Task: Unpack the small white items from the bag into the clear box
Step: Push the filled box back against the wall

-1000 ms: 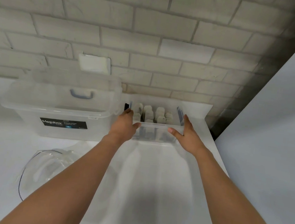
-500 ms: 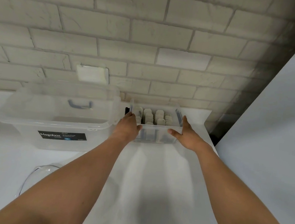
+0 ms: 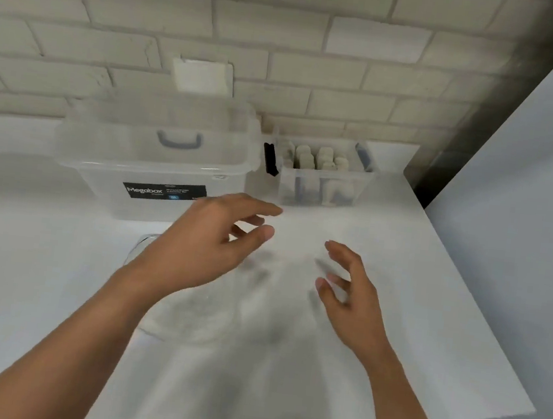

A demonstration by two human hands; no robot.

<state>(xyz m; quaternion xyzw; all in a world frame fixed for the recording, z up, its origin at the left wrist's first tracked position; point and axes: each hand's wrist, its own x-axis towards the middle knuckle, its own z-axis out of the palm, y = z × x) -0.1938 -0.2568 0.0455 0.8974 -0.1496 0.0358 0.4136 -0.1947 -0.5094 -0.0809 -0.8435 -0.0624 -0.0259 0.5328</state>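
Hovering above the countertop [image 3: 52,287], the left hand [image 3: 209,246] and right hand [image 3: 351,297] hold nothing — fingers loosely spread. The clear bag [image 3: 193,320] lies beneath the left hand; farther back, the small clear box [image 3: 324,171] holds the white items [image 3: 308,159], beside a Megabox bin [image 3: 155,175].

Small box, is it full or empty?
Full, or nearly: white items fill the small box up to its open rim.

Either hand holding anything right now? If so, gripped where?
Nothing is held. The left hand and right hand hover with fingers loosely spread above the table, both apart from the small clear box.
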